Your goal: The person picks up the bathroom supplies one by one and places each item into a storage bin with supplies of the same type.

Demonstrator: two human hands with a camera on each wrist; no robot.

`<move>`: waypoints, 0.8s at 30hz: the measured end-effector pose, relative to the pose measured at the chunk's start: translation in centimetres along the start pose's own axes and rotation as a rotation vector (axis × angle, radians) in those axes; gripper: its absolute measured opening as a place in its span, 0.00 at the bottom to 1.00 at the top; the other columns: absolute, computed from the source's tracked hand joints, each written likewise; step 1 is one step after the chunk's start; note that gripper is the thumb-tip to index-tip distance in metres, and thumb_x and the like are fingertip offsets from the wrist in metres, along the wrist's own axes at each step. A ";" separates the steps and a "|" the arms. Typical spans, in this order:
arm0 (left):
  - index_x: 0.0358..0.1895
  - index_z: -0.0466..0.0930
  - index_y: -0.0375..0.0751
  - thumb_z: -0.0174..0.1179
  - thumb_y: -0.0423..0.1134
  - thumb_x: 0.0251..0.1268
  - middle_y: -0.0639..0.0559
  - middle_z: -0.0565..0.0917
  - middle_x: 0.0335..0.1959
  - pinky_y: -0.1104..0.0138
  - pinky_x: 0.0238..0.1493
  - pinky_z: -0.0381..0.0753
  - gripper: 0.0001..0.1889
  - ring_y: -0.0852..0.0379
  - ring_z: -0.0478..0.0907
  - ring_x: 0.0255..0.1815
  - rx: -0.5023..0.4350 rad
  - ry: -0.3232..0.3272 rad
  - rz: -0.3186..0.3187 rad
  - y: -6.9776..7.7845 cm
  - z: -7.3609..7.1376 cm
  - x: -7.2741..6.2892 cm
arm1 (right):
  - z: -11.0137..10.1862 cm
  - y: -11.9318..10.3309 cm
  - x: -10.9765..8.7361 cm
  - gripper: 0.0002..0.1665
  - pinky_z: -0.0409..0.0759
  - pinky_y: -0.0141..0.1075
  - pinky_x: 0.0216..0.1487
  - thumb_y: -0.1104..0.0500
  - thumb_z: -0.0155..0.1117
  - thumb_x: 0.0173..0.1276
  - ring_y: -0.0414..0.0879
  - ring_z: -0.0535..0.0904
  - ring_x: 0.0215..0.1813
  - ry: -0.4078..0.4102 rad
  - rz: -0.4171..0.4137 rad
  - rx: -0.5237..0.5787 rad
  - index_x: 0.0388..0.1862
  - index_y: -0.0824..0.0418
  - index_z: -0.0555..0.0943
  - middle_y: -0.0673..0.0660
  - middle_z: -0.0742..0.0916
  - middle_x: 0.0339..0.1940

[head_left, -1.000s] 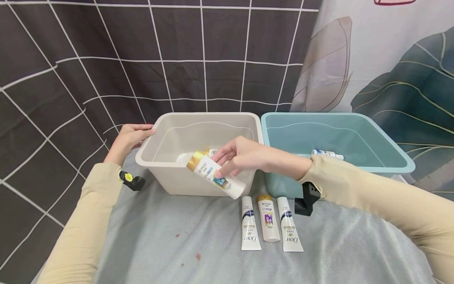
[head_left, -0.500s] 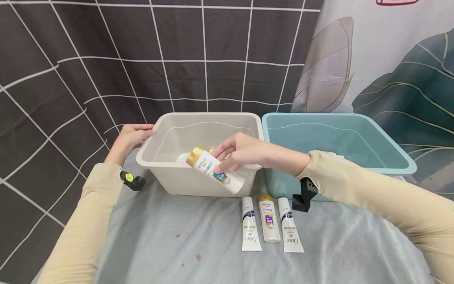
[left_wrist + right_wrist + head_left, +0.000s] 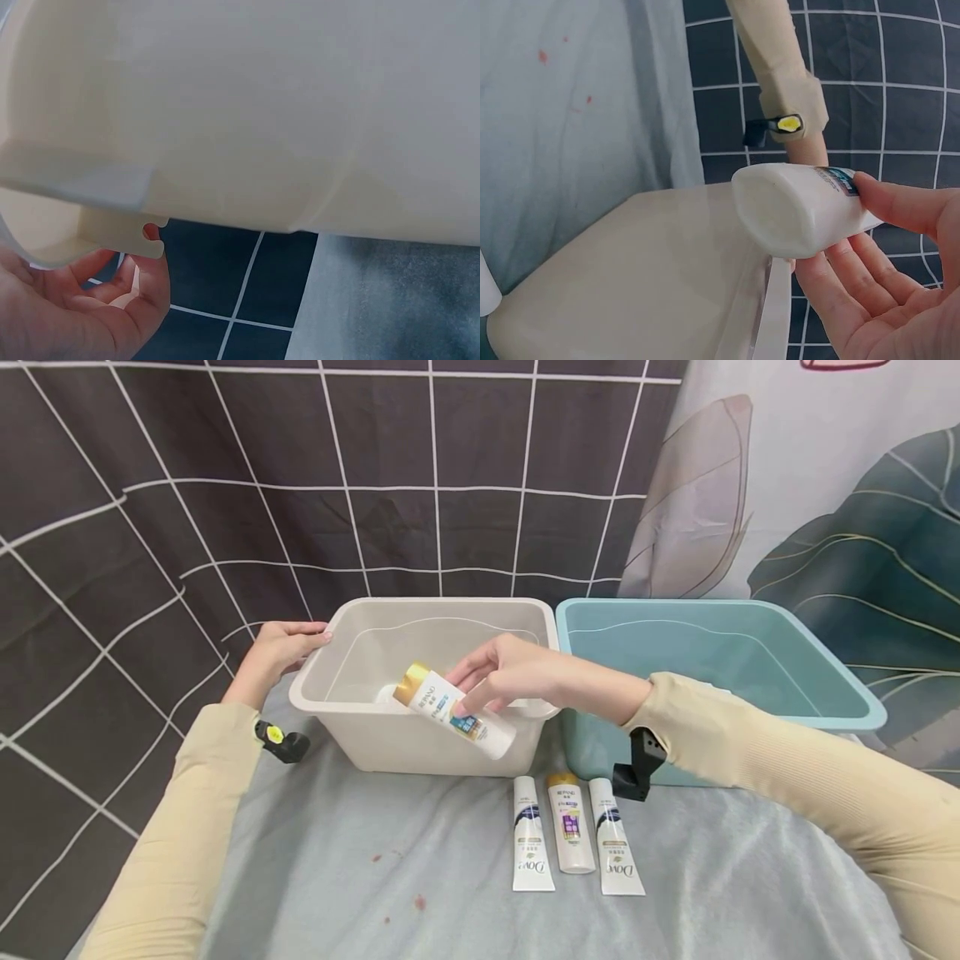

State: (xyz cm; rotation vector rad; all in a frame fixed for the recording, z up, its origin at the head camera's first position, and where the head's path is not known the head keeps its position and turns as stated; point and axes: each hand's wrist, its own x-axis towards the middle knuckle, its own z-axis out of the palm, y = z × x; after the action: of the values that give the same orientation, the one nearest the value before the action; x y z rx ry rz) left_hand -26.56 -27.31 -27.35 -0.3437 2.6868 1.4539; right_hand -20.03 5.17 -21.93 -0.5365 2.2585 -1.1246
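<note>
My right hand (image 3: 517,672) holds a white shampoo bottle (image 3: 459,717) with a gold cap, tilted over the front rim of the beige plastic bin (image 3: 420,743). The cap points to the upper left, over the inside of the bin. In the right wrist view the thumb presses one side of the bottle (image 3: 776,210) and the fingers support the other, its base facing the camera. My left hand (image 3: 276,653) grips the bin's left rim. The left wrist view shows its fingers curled under the rim's edge.
A blue-green bin (image 3: 750,660) stands right beside the beige one, partly behind the right sleeve. In front lie a white Dove tube (image 3: 531,847), a gold-capped bottle (image 3: 572,839) and a second Dove tube (image 3: 618,852) on grey cloth (image 3: 337,868). Dark checked fabric (image 3: 390,527) hangs behind.
My right hand has lifted the shampoo bottle slightly, while its tilt stays about the same. The right sleeve now covers most of the item in the blue-green bin. The left hand keeps its grip.
</note>
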 end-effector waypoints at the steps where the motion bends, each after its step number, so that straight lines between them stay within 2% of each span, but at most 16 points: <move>1: 0.68 0.68 0.36 0.57 0.44 0.68 0.34 0.72 0.66 0.53 0.66 0.72 0.27 0.57 0.76 0.50 -0.001 0.000 0.000 0.0 0.0 0.0 | 0.0 0.0 0.0 0.22 0.81 0.32 0.42 0.61 0.71 0.56 0.40 0.82 0.43 0.001 0.000 -0.002 0.52 0.56 0.83 0.52 0.89 0.44; 6: 0.68 0.66 0.35 0.55 0.42 0.69 0.35 0.70 0.68 0.51 0.68 0.69 0.27 0.45 0.72 0.63 -0.015 -0.010 -0.003 0.1 0.0 -0.2 | -0.3 -0.2 0.2 0.22 0.81 0.32 0.42 0.61 0.71 0.56 0.40 0.81 0.43 0.007 0.000 -0.007 0.53 0.55 0.83 0.52 0.89 0.45; 9: 0.69 0.66 0.35 0.55 0.42 0.69 0.35 0.69 0.69 0.50 0.69 0.68 0.27 0.42 0.69 0.67 -0.020 -0.014 -0.005 0.1 0.0 -0.2 | -0.4 -0.2 0.3 0.22 0.81 0.32 0.43 0.61 0.71 0.56 0.40 0.82 0.43 0.011 0.005 -0.005 0.53 0.55 0.83 0.52 0.89 0.45; 19: 0.67 0.68 0.36 0.57 0.44 0.68 0.35 0.72 0.66 0.53 0.67 0.72 0.27 0.50 0.73 0.58 -0.008 0.021 -0.018 0.2 0.1 -0.1 | -0.7 -0.4 0.7 0.22 0.82 0.36 0.47 0.61 0.70 0.58 0.41 0.82 0.45 -0.003 -0.021 0.022 0.54 0.57 0.82 0.54 0.89 0.45; 24: 0.67 0.69 0.36 0.57 0.44 0.68 0.35 0.72 0.66 0.53 0.66 0.72 0.27 0.50 0.74 0.57 -0.014 0.025 -0.021 0.1 0.1 0.0 | -0.8 -0.5 0.9 0.23 0.81 0.36 0.47 0.61 0.69 0.58 0.41 0.82 0.46 -0.003 -0.022 0.025 0.54 0.57 0.82 0.54 0.89 0.45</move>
State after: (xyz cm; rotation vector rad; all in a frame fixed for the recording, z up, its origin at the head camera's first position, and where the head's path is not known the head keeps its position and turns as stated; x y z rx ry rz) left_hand -26.56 -27.15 -27.31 -0.3919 2.6852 1.4737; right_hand -21.22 4.86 -21.40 -0.5547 2.2384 -1.1603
